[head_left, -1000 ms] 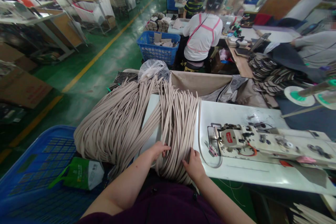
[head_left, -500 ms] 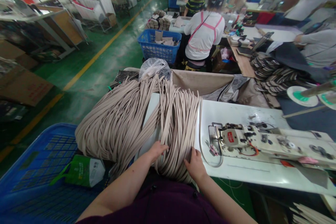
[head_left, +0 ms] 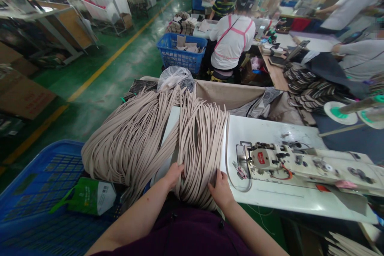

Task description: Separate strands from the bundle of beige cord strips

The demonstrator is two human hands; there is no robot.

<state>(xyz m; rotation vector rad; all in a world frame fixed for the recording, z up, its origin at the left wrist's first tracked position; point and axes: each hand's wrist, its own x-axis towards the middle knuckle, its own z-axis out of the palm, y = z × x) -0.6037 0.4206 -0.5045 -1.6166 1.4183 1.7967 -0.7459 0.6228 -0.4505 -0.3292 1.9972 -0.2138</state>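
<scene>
A thick bundle of long beige fabric straps point(head_left: 199, 148) lies across the white sewing table and hangs over its front edge. At its left edge, my left hand point(head_left: 174, 176) grips some of the straps, its fingertips partly hidden. My right hand point(head_left: 221, 190) closes on the bundle's right edge, thumb toward the middle. A larger heap of similar straps point(head_left: 126, 136) spreads to the left, with a pale strip of tabletop between the two groups. Right of my right hand, small scissors with pinkish handles point(head_left: 240, 171) lie near the sewing machine point(head_left: 270, 158).
A blue basket point(head_left: 39, 204) at lower left holds a green bag point(head_left: 90, 196). Behind the table are a fabric-lined bin point(head_left: 231, 94), a clear plastic bag point(head_left: 177, 78) and another blue basket point(head_left: 181, 56). A co-worker point(head_left: 232, 42) sits ahead. Thread spools point(head_left: 340, 113) stand at right.
The view has shifted slightly, so the table and machine sit a little further left. Both hands stay at the sides of the strap bundle. The seated co-worker's head has dipped lower.
</scene>
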